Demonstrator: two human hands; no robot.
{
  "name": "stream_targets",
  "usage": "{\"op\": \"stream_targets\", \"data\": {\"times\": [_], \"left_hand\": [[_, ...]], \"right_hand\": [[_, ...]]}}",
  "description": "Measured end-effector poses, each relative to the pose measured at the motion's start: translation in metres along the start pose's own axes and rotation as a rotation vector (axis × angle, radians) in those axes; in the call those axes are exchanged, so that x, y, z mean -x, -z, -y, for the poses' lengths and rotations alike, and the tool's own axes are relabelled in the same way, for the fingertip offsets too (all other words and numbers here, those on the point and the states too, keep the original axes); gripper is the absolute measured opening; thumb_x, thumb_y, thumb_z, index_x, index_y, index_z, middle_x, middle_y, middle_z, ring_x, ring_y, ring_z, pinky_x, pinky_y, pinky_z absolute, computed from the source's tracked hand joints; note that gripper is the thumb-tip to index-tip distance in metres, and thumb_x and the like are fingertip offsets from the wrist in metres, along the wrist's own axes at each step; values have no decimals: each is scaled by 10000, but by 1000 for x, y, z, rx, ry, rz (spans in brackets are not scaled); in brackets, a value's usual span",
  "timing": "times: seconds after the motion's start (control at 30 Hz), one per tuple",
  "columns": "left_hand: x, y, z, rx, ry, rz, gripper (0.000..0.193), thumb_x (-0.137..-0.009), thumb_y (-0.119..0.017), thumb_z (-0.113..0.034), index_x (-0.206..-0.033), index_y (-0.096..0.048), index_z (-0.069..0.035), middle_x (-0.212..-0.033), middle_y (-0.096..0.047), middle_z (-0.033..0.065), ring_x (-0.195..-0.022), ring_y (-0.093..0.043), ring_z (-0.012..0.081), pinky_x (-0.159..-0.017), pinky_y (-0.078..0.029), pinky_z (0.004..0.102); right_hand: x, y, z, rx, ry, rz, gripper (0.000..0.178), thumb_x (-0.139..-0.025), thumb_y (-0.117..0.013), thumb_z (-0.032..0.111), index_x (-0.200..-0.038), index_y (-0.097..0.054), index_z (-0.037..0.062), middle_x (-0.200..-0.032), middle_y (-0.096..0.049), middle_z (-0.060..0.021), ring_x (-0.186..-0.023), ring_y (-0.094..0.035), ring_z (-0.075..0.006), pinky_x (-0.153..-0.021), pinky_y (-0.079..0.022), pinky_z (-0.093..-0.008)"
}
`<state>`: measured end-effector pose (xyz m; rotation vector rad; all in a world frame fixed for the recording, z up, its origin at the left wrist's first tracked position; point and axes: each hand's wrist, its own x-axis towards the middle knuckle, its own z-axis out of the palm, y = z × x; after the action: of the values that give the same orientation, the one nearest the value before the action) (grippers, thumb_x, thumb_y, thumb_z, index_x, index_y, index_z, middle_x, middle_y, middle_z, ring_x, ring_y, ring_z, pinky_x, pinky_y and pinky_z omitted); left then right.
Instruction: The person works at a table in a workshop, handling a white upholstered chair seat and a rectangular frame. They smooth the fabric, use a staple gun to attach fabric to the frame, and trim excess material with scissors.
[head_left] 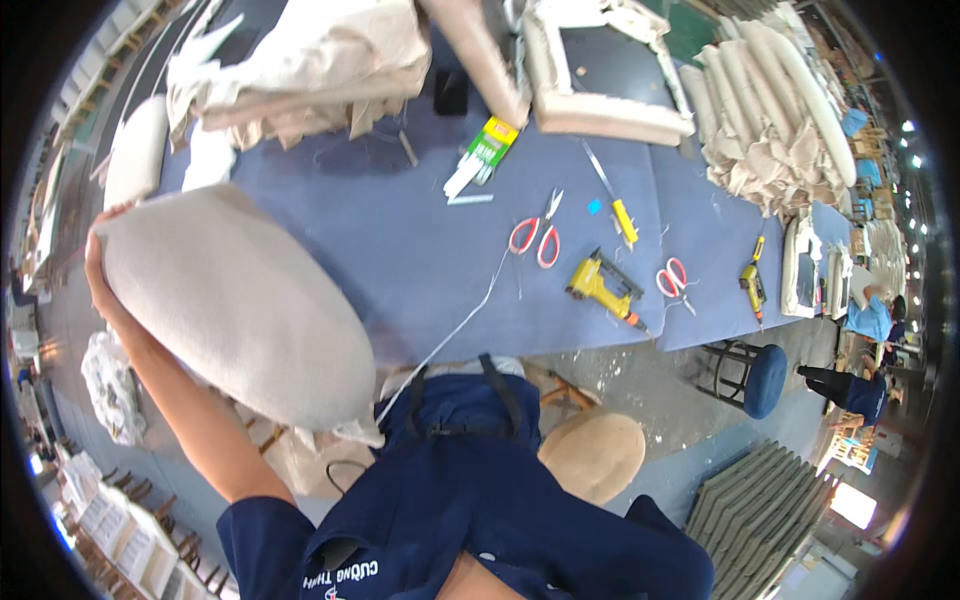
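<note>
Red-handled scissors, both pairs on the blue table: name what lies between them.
In the head view, a yellow staple gun lies between the left pair of scissors and the right pair, on the blue table.

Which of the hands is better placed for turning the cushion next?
Probably the left: the left hand already holds the cushion at its upper left end. The right hand is not in view.

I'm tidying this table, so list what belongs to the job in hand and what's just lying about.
In the job:
- beige cushion, held by the left hand
- probably the left pair of red-handled scissors and larger-looking yellow staple gun

Apparently just lying about:
- black flat object
- small blue scrap
</note>
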<state>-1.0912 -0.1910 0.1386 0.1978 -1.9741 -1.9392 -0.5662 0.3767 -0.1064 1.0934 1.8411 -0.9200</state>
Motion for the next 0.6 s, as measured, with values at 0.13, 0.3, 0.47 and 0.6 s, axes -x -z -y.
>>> {"op": "stream_targets", "data": {"times": [0.13, 0.3, 0.47, 0.6], "left_hand": [[-6, -12, 3, 137, 52, 19, 480, -1058, -494, -434, -1314, -619, -47, -1367, -627, 111, -1302, -576, 241, -1115, -458, 401], [11, -25, -11, 22, -24, 14, 458, -1009, -519, -452, -1186, -664, -55, -1239, -653, 87, -1170, -608, 210, -1052, -458, 370], [17, -36, -6, -216, -282, 57, 468, -1010, -520, -430, -1110, -702, -10, -1108, -672, 94, -1028, -626, 185, -948, -486, 336], [32, -68, -10, -83, -203, 94, 339, -985, -611, -313, -1094, -712, -8, -1001, -677, 60, -913, -621, 142, -851, -483, 281]], "right_hand": [[-9, -2, -2, -7, -12, -42, 181, -992, -642, 139, -1148, -646, 47, -1059, -706, -132, -946, -687, -299, -802, -537, -414], [-26, 4, 22, 167, 13, 4, 196, -976, -660, 142, -1145, -649, 44, -1083, -711, -159, -984, -697, -343, -834, -552, -450], [-58, -10, 110, 738, 290, 43, 212, -960, -677, 144, -1143, -651, 42, -1107, -716, -187, -1022, -706, -386, -866, -568, -486], [10, 33, 329, -246, 1103, -366, 300, -968, -718, 178, -1209, -663, 7, -1102, -745, -184, -1026, -745, -345, -894, -588, -447]]}}
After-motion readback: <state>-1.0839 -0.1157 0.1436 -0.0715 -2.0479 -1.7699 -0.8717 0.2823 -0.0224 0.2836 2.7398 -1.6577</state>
